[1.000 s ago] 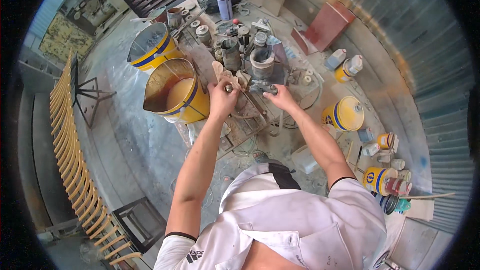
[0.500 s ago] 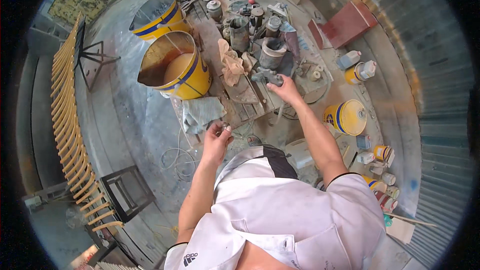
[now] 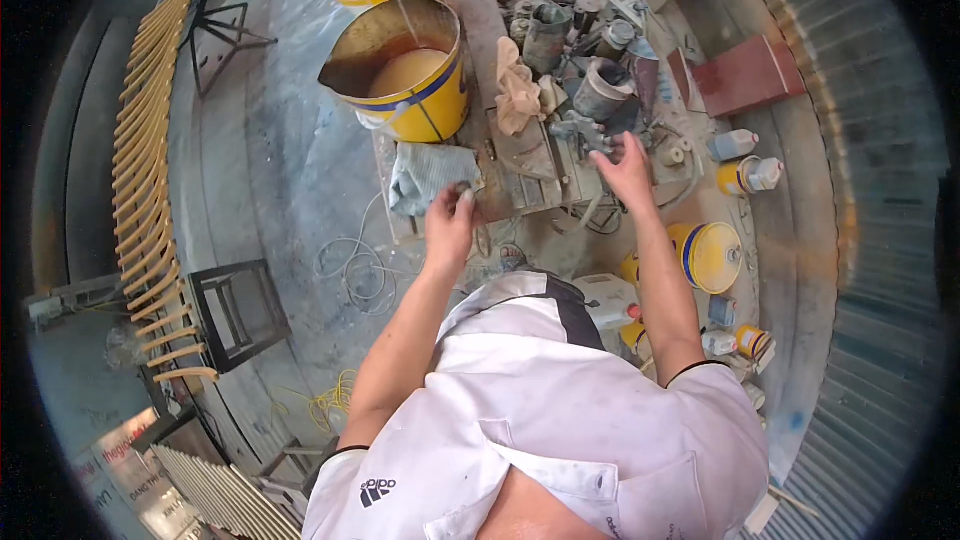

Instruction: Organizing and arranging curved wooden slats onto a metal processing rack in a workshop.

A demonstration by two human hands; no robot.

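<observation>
My left hand is closed, thumb against fingers, around something small and dark that I cannot make out. Just beyond it a grey-blue ribbed cloth lies on the front left corner of the low wooden work table. At the table's right side my right hand has its fingers apart and holds nothing. Close to those fingertips lies a grey metal tool, perhaps a spray gun, partly lost among the clutter. Behind it stands a grey-stained pot, and to its left lies a crumpled peach-coloured cloth.
Two yellow buckets, the nearer holding tan liquid, stand at the table's left. Dirty cans and jars crowd its back. A lidded yellow pail, bottles and a dark red bracket-shaped piece are at right. Hoses trail over the floor.
My right hand has come away from the grey metal tool and its fingers have spread. My left hand, still closed, is nearer the ribbed cloth. The whole view has shifted.
</observation>
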